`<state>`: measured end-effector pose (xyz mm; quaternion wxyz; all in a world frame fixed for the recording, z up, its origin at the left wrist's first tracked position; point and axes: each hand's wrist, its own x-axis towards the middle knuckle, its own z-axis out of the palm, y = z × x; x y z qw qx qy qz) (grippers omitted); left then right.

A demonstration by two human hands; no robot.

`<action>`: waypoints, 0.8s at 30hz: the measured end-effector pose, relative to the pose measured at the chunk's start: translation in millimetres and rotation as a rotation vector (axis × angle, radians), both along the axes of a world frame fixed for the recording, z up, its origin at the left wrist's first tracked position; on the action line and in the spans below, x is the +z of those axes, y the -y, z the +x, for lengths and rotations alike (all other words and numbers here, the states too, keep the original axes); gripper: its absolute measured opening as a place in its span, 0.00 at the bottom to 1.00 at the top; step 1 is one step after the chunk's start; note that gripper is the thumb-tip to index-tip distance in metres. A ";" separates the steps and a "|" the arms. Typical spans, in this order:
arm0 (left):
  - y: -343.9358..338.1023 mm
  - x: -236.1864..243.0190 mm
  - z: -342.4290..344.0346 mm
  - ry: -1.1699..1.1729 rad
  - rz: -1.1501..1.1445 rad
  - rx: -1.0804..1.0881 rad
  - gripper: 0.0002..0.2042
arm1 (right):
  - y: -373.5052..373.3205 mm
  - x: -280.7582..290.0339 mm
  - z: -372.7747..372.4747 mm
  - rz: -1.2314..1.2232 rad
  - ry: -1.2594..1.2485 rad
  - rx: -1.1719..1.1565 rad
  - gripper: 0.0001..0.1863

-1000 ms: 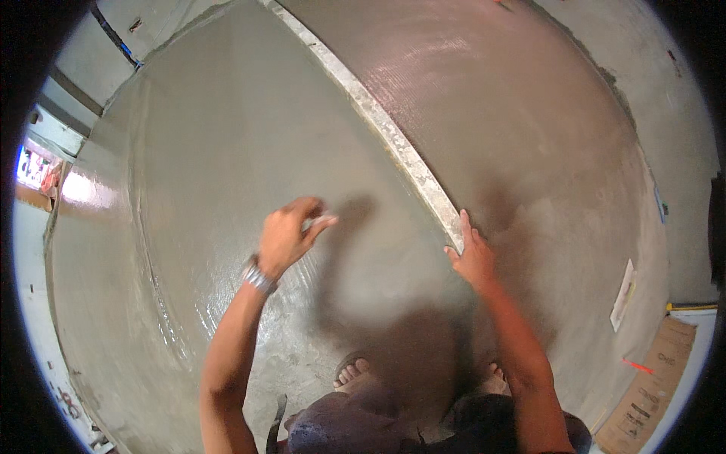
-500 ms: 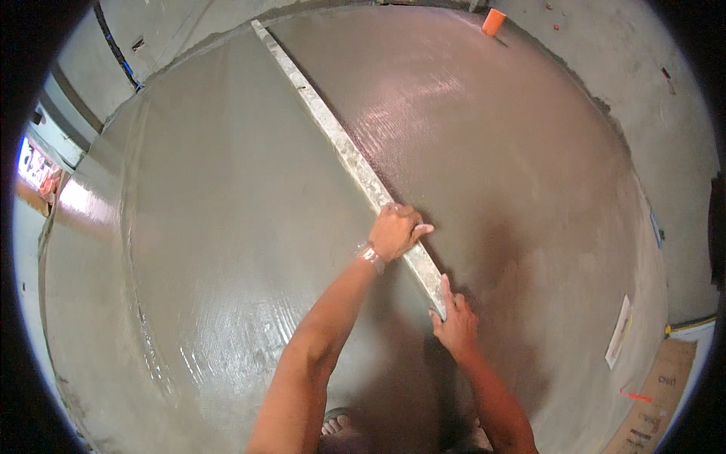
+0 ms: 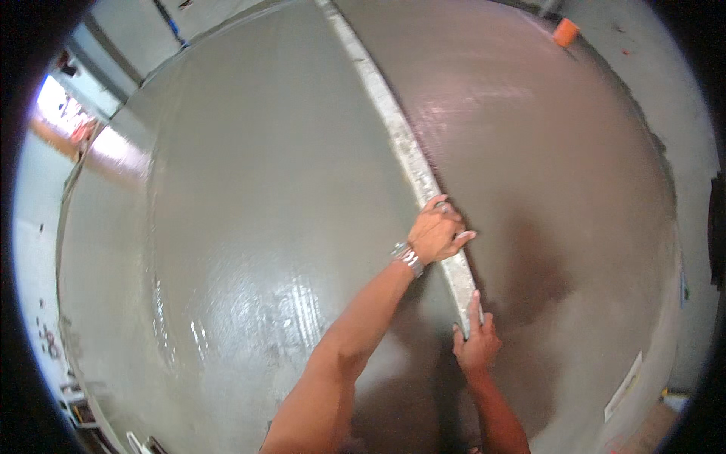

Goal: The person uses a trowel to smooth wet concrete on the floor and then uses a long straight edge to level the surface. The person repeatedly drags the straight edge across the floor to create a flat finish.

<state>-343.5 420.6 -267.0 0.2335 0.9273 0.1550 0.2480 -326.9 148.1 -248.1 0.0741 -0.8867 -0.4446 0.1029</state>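
Observation:
A long, pale screed bar [image 3: 408, 150], blotched with cement, lies across a floor of wet, smooth grey mortar [image 3: 257, 166]. It runs from the far edge toward me, slanting down to the right. My left hand [image 3: 437, 231], with a metal watch on its wrist, is closed over the bar a short way from its near end, thumb sticking out to the right. Lower down, my right hand [image 3: 478, 346] grips that near end, index finger stretched along the bar and thumb on its left side.
An orange pipe stub [image 3: 566, 32] stands at the far right by the wall. A flat pale strip [image 3: 625, 386] lies near the right edge. A ridge line runs down the mortar's left side. Beyond it, a bright doorway [image 3: 64, 106] opens at the upper left.
The bar and both hands now appear further right and lower in view, with the bar standing steeper. The whole scene has shifted as the view turned left. Both hands keep their hold.

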 end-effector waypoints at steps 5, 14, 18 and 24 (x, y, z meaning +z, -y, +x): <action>1.6 -5.2 -0.7 -0.014 0.036 0.035 0.19 | -3.3 12.2 2.0 0.055 -0.028 0.058 0.50; -7.4 -7.4 5.3 0.014 0.049 0.049 0.17 | -15.2 12.8 2.1 0.008 -0.050 0.061 0.48; -24.4 -10.5 3.5 -0.074 0.047 0.085 0.18 | -36.4 8.1 3.9 0.052 -0.075 0.089 0.48; 16.0 -2.3 -5.4 0.006 -0.018 0.034 0.17 | 7.0 12.6 0.8 0.038 -0.117 0.114 0.47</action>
